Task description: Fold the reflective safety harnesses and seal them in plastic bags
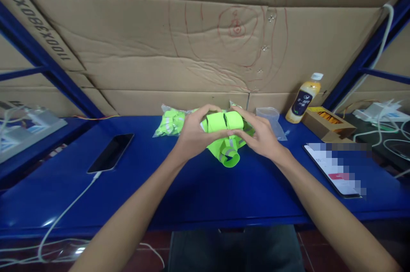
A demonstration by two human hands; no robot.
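Above the middle of the blue table, both hands grip a neon-green reflective vest [219, 122], partly rolled into a cylinder. My left hand [195, 129] curls round the roll's left end, thumb on the near side and fingers over the top. At the right end, my right hand [261, 133] holds it the same way. A loose green band with a grey reflective strip hangs in a loop below the roll. Behind my left hand lies a clear plastic bag [168, 122] with similar green and grey fabric inside. An unfilled clear bag [272, 120] lies behind my right hand.
A black phone [110, 152] with a white cable lies left, and a lit phone [333, 169] lies right. A drink bottle [303, 99] and an open cardboard box [328, 122] stand back right. Cardboard panels [128, 41] and blue frame posts [60, 75] bound the table [256, 191].
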